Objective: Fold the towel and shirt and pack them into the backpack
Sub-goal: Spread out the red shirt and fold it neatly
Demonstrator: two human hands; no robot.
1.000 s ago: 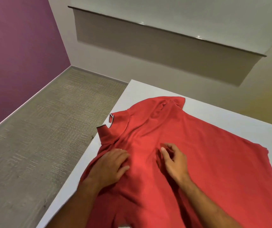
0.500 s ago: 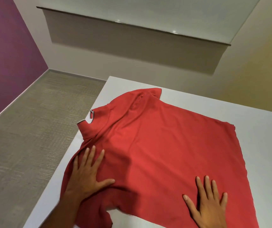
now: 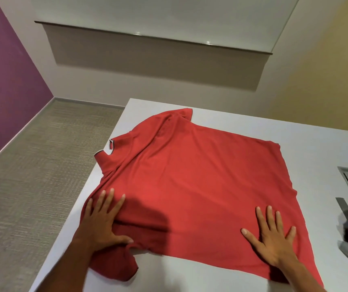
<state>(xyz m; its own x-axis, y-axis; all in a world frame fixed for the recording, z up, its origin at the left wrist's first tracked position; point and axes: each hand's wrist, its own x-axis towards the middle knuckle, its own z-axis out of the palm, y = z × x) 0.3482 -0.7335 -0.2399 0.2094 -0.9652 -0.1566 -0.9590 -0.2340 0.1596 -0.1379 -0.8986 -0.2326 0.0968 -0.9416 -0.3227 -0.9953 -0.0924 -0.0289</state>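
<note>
Red shirt (image 3: 194, 186) spread flat at the tabletop (image 3: 242, 121) centre.
Left hand (image 3: 100, 221) at 8 o'clock and right hand (image 3: 271, 234) at 5 press down, fingers splayed, holding nothing; smoothing creases outward should help before folding.

You have one view only, from the camera on your head, so no second view shares any of the scene. It looks forward and steeply down over the white counter (image 3: 221, 119), close enough that your forearms enter from the bottom edge and both hands, the left hand (image 3: 101, 222) and the right hand (image 3: 272, 237), sit low in the picture. The red shirt (image 3: 190, 182) fills the middle. The wide lens also takes in the carpeted floor (image 3: 32, 175) on your left, the purple wall (image 3: 4, 81) beyond it, and the wall ahead. The counter's right side is cut off at the frame edge.
</note>
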